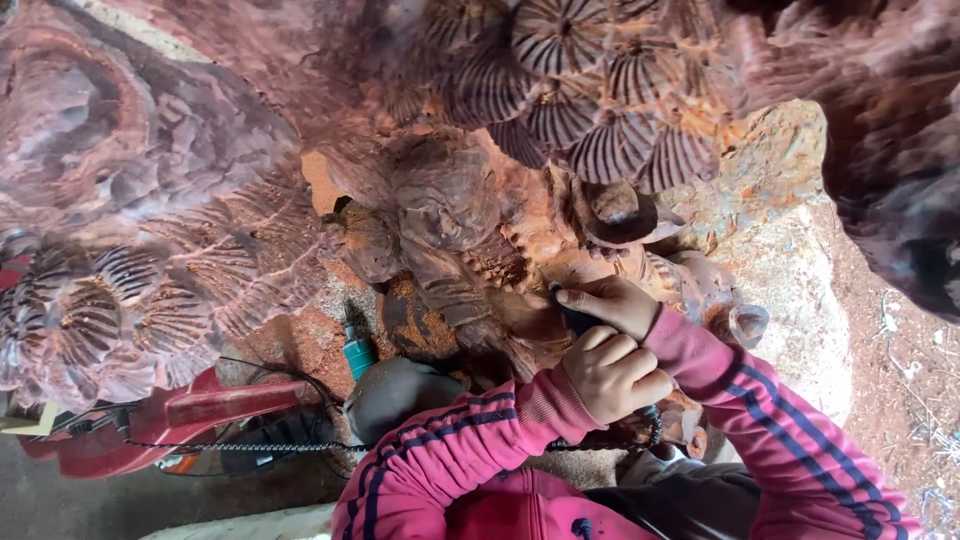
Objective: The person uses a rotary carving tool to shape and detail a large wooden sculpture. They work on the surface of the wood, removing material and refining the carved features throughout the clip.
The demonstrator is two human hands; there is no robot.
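Down below the head camera, both hands are working close together against a large reddish-brown carved wooden sculpture (440, 210), whose surface is cut into ribbed, shell-like fans and folded leaf shapes. The left hand (612, 372) is making a closed fist, its grip clamped around the body of a dark handheld power carving tool (580, 322), most of which is lying hidden under the fingers. The right hand (612, 303) is sitting just above it, fingers curled over the front of the same tool and pressing it toward a pale, freshly cut hollow in the wood; this grip too is closing on the tool, though the tip itself is not showing. Both arms are wearing pink sleeves with dark stripes (770, 420).

A black coiled cable (640, 436) is trailing from beneath the left fist. Reddish sawdust (300, 345) is lying in the recesses of the carving. To the left of the arms, a teal-handled tool (357, 352) is standing against the wood, and further left a red machine with a wire guard (200, 420) is resting near the ground. On the right, a pale rough stone block (790, 280) is sitting behind the carving.
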